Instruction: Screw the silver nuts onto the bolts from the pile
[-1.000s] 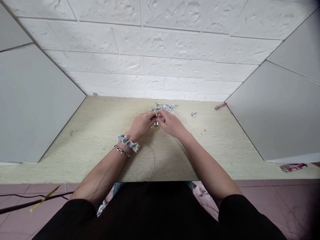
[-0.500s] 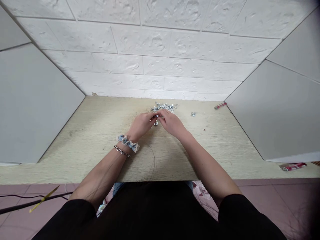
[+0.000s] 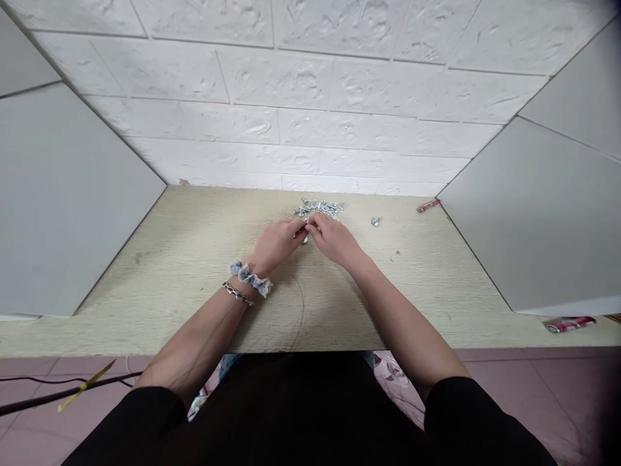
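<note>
My left hand (image 3: 281,243) and my right hand (image 3: 332,239) meet over the middle of the table, thumbs and fingertips pinched together. Between them is a small silvery bolt, mostly covered by the fingers. Just below the fingertips shows a round shiny metal disc (image 3: 304,240); whether it joins the held piece I cannot tell. Right behind the hands lies a loose pile of silvery bolts and screws (image 3: 323,207). One more bolt with a wide round end (image 3: 376,221) lies apart, to the right of the pile.
The pale wooden table (image 3: 194,259) runs up to a white brick-patterned wall (image 3: 301,123). Grey panels stand at the left (image 3: 72,194) and right (image 3: 543,207). A red battery (image 3: 428,205) lies at the right panel's base, another red battery (image 3: 570,324) near the front right edge.
Both hands stay together in nearly the same spot, their fingers shifting slightly around the small piece. Less of the metal below the fingertips shows now. The pile has not visibly moved.
</note>
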### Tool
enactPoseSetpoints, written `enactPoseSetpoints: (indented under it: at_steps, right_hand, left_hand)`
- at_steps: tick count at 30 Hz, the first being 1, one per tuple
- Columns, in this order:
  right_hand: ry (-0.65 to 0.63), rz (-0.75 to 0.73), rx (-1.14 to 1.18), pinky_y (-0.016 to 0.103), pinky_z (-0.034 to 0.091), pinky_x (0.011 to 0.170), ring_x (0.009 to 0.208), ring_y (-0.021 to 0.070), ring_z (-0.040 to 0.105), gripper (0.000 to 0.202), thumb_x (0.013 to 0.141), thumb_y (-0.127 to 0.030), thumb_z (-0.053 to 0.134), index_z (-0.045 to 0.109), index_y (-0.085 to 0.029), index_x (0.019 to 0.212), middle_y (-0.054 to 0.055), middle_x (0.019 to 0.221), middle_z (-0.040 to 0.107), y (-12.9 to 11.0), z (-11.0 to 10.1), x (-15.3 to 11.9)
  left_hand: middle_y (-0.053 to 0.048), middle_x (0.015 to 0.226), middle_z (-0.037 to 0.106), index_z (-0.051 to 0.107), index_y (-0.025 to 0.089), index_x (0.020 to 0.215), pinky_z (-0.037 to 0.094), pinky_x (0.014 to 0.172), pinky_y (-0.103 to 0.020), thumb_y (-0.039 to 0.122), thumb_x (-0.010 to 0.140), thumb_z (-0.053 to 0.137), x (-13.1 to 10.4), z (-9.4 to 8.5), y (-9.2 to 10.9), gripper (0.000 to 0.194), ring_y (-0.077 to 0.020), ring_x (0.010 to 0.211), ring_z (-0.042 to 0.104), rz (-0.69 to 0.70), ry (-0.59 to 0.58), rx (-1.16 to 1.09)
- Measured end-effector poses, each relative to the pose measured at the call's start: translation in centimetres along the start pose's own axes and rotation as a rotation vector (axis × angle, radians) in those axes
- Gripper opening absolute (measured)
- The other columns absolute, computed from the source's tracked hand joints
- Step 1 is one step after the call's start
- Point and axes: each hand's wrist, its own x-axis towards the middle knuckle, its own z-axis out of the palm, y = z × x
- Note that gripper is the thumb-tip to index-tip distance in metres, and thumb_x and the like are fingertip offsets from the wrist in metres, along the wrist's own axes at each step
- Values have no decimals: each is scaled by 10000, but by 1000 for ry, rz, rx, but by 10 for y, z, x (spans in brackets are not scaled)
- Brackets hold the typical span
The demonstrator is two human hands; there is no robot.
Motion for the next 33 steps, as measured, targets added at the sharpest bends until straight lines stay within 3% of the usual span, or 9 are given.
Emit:
enactPoseSetpoints:
  at_steps: [13, 24, 33]
  right_hand:
    - [-22, 24, -44, 274, 333, 641, 767, 164, 518, 248, 958, -316, 315, 490, -205, 823, 31, 837, 581, 0, -1, 0]
    - [-37, 17, -62, 268, 327, 632, 764, 157, 513, 188, 928, -316, 379, 513, -196, 872, 36, 872, 598, -2, -1, -2]
    - [-62, 34, -86, 265, 301, 597, 727, 150, 504, 206, 927, -315, 361, 507, -193, 848, 34, 844, 595, -1, 1, -1]
  left_hand:
    - [-32, 678, 627, 599, 167, 733, 318, 548, -245, 258, 884, 471, -1, 2, 3, 219, -138, 583, 534, 7, -22, 45]
    - [-43, 780, 669, 659, 179, 922, 364, 598, -250, 212, 859, 481, -1, 0, 3, 193, -155, 651, 573, -29, -52, 31]
    - [-63, 799, 669, 651, 162, 878, 389, 628, -267, 231, 874, 453, -1, 2, 3, 210, -171, 690, 586, -18, -81, 52]
